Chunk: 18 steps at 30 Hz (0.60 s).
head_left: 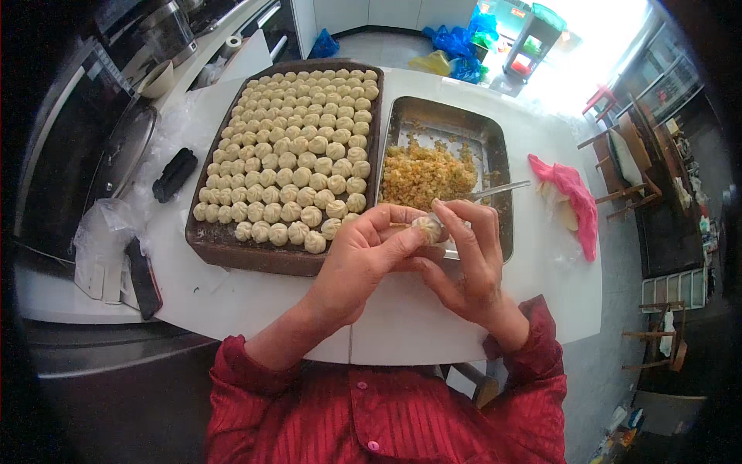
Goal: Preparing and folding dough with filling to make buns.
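A small pleated dumpling (426, 226) is held up between my two hands over the near end of the steel pan (495, 139). My left hand (371, 263) closes round it with thumb and fingers; my right hand (471, 271) has its fingertips on the dumpling from the right. In the pan lies chopped filling (425, 172) with a metal spoon (502, 188) in it. To the left, a dark deep tray (247, 259) bears several rows of pale pleated dumplings (286, 161).
A pink cloth (564, 193) lies at the counter's right. A black object (174, 174), plastic wrap (108, 232) and a phone-like slab (145, 282) are at the left. Beyond are bags (456, 54) on the floor, chairs (618, 162) and a dark table (657, 155) at the right.
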### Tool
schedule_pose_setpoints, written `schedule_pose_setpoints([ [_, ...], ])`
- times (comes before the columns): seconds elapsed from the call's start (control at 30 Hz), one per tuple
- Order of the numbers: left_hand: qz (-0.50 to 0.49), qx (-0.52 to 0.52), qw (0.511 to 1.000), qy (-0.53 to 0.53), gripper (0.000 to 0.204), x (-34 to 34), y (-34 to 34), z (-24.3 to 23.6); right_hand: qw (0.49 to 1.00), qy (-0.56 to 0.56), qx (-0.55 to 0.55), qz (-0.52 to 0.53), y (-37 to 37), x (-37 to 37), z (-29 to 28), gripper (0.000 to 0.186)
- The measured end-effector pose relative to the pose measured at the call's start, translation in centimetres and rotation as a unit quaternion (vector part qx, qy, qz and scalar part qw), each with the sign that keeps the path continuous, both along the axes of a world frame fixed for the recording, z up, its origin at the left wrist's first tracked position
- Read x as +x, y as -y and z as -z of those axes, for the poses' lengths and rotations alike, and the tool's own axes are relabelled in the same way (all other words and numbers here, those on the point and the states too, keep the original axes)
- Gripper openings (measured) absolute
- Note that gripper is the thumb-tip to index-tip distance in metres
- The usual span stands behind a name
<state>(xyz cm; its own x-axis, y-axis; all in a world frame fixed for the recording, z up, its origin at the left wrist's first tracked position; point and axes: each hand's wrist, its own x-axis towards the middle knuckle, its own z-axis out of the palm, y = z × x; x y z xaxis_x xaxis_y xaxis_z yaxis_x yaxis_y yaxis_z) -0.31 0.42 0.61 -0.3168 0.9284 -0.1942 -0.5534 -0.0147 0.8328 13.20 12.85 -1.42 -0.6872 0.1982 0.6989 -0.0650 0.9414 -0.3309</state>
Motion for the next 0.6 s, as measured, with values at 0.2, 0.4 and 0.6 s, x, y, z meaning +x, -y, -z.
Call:
schedule_pose_setpoints([
  [0.2,0.024,0.0,1.0,-0.017,0.03,0.22,0.15,0.85,0.999,0.005,0.019,0.025,-0.18,-0.04,0.58,0.06],
  [0.4,0.051,0.004,0.997,0.057,0.026,-0.36,0.23,0.62,0.999,0.018,-0.033,0.004,-0.04,-0.07,0.19,0.053],
  [0.6,0.063,0.003,0.997,0.052,0.026,-0.09,0.12,0.63,0.998,0.053,-0.017,-0.028,-0.28,0.09,-0.19,0.056],
])
